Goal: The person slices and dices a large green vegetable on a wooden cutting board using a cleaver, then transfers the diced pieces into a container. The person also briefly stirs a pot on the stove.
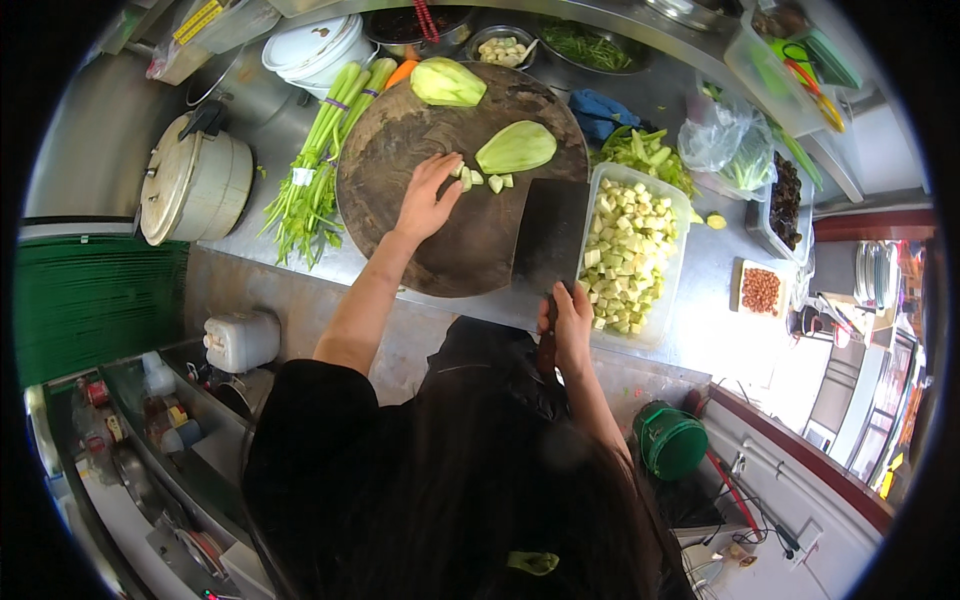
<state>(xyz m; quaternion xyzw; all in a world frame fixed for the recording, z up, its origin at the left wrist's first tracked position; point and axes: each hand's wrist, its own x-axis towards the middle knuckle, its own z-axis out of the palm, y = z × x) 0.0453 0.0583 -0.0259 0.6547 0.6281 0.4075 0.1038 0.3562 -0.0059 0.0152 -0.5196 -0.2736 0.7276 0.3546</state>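
My right hand grips the wooden handle of a broad dark cleaver. Its blade lies over the right edge of a round wooden chopping block, beside a plastic tub. Pale green diced vegetable cubes fill much of that tub. On the block, my left hand rests with its fingers at a few cut pieces; whether it holds one cannot be told. Two more pieces lie to their right. Behind them sit one peeled pale green vegetable and another near the far rim.
Celery lies left of the block, near a large lidded pot and a white bucket. Bowls of garlic and shredded greens stand behind. Peelings, a blue cloth and a peanut dish are right.
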